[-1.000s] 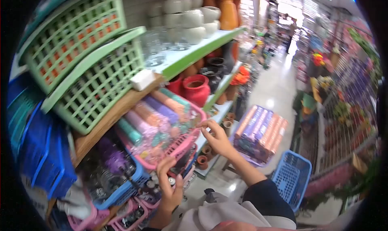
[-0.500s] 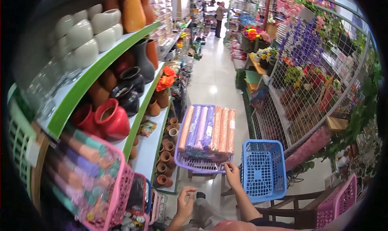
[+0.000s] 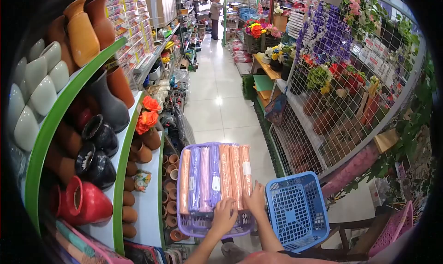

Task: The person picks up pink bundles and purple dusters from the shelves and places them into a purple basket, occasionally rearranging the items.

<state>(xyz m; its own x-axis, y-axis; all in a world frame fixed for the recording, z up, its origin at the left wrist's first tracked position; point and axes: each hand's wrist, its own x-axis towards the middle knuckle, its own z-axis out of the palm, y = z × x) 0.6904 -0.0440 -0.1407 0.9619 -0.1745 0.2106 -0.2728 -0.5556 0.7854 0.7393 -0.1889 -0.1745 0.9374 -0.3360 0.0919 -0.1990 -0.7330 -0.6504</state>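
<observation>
A purple basket holds a row of several plastic-wrapped rolls, purple and pink ones at the left and peach ones at the right. My left hand rests at the near ends of the middle rolls, fingers bent and apart. Against the near end of the rightmost peach roll lies my right hand, its fingers stretched forward along that roll's side. Neither hand plainly grips a roll. Just right of my right forearm stands a blue basket with nothing in it.
Shelves at the left carry a red vase, black vases and clay pots. A wire grid with artificial flowers stands at the right. Down the tiled aisle a person stands. A pink basket sits at the lower right.
My right hand has moved from the purple basket's rim onto the rightmost roll. My left hand has come forward to the rolls. The view has turned right and the basket appears closer.
</observation>
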